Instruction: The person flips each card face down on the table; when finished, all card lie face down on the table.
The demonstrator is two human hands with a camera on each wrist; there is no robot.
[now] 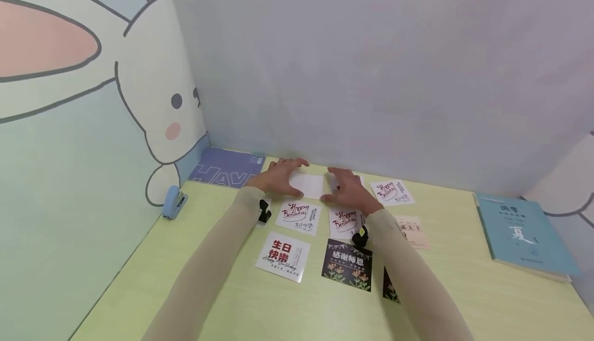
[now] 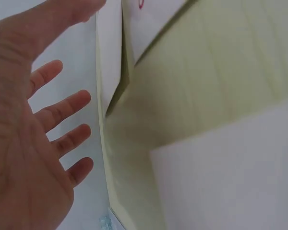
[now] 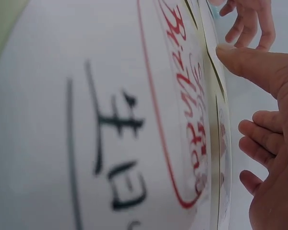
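Observation:
A blank white card lies near the back edge of the table between both hands. My left hand is at its left side, thumb by the lower left corner; the left wrist view shows the fingers spread apart. On the other side, my right hand has its thumb at the card's lower right corner, its other fingers reaching over a partly hidden printed card. Two "Happy Birthday" cards lie just in front, a left one and a right one partly covered by the right hand and wrist.
A third birthday card and a pink card lie to the right. Nearer are a red-lettered card and a dark flowered card. A blue stapler and purple booklet sit left, a blue book right. Walls stand behind and left.

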